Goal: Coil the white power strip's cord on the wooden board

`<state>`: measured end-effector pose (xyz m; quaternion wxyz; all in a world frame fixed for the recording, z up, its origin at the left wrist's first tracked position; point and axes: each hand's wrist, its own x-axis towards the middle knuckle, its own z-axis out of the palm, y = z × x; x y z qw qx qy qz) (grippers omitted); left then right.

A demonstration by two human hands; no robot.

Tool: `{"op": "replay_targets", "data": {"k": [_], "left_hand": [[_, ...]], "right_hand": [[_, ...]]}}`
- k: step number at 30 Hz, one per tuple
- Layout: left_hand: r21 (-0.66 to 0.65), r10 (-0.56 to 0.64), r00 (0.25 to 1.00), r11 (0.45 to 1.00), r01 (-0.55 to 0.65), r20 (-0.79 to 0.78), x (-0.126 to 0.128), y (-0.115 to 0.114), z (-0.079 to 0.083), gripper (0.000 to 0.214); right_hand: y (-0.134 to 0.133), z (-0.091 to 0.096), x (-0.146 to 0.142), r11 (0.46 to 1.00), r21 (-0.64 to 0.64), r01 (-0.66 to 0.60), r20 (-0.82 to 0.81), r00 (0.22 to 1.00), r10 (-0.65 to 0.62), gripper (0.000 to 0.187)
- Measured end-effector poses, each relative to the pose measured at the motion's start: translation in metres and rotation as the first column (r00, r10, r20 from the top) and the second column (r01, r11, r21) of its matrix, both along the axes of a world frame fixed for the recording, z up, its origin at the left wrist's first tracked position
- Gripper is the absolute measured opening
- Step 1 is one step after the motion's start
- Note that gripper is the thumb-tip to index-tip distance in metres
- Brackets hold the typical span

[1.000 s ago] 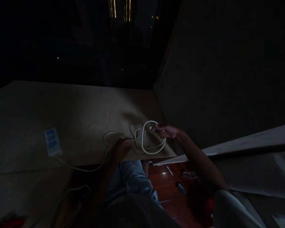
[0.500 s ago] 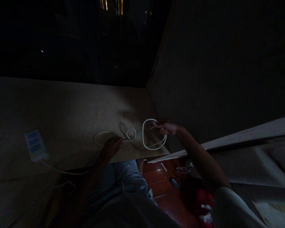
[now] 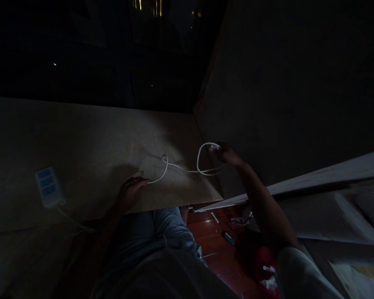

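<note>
Left hand point(image 3: 129, 195) and right hand point(image 3: 227, 154) clench a thin white cord point(image 3: 177, 168), knotted midway.

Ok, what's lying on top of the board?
A knotted white cable, its end in the right hand, and a power strip. The left hand covers part of the cable.

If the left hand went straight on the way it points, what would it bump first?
Probably the small knot in the white cord, just ahead of the left hand on the board. The picture is dim, so depth is unsure.
</note>
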<state>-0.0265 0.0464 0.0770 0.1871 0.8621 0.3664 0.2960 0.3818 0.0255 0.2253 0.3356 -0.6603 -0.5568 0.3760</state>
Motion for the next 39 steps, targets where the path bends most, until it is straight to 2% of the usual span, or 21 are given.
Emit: {"op": "replay_targets", "data": {"k": [3,7,9,11,13,17,21,25,29,33,36,39], "left_hand": [[-0.111,0.129,0.992,0.986,-0.127,0.015,-0.022,0.003,0.008,0.037],[-0.191,0.367,0.929,0.910,-0.368,-0.044,-0.041,0.011,0.025,0.037],[-0.187,0.424,0.902,0.882,-0.432,-0.086,-0.050,0.021,0.034,0.038],[-0.193,0.380,0.915,0.895,-0.401,-0.137,-0.061,0.037,0.042,0.041],[-0.209,0.246,0.948,0.935,-0.287,-0.202,-0.074,0.058,0.048,0.047],[-0.103,0.195,0.902,0.962,-0.252,-0.384,-0.090,0.103,0.053,0.047],[-0.039,0.060,0.832,0.994,-0.097,-0.551,-0.080,0.141,0.045,0.053],[-0.141,-0.013,0.795,0.986,-0.092,-0.607,-0.052,0.167,0.032,0.053],[-0.188,-0.116,0.777,0.982,-0.003,-0.619,-0.028,0.174,0.022,0.043],[-0.182,-0.160,0.788,0.981,0.062,-0.594,-0.018,0.170,0.019,0.042],[-0.185,-0.133,0.828,0.982,0.035,-0.545,-0.011,0.162,0.028,0.044],[-0.241,-0.114,0.919,0.970,0.022,-0.378,0.006,0.138,0.051,0.055]], "right_hand": [[0.006,0.010,0.009,0.988,0.123,0.091,0.083,0.991,-0.102,0.047],[0.012,0.016,0.016,0.986,0.156,0.056,0.256,0.962,-0.095,0.049],[0.013,0.021,0.018,0.986,0.163,0.041,0.335,0.937,-0.094,0.050],[0.013,0.028,0.020,0.984,0.177,0.036,0.383,0.918,-0.103,0.050],[0.011,0.035,0.020,0.984,0.175,0.028,0.399,0.912,-0.097,0.051],[0.001,0.045,0.013,0.999,0.046,0.008,0.318,0.948,-0.022,0.050],[-0.010,0.041,0.001,0.977,-0.194,-0.085,0.132,0.985,0.112,0.049],[-0.014,0.033,-0.011,0.894,-0.390,-0.221,0.006,0.970,0.243,0.048],[-0.011,0.032,-0.025,0.814,-0.520,-0.258,-0.006,0.954,0.299,0.047],[0.001,0.030,-0.038,0.753,-0.592,-0.288,0.027,0.926,0.376,0.047],[0.012,0.024,-0.049,0.732,-0.612,-0.299,0.081,0.897,0.434,0.050],[0.022,0.018,-0.062,0.695,-0.621,-0.363,0.074,0.855,0.513,0.050]]}}
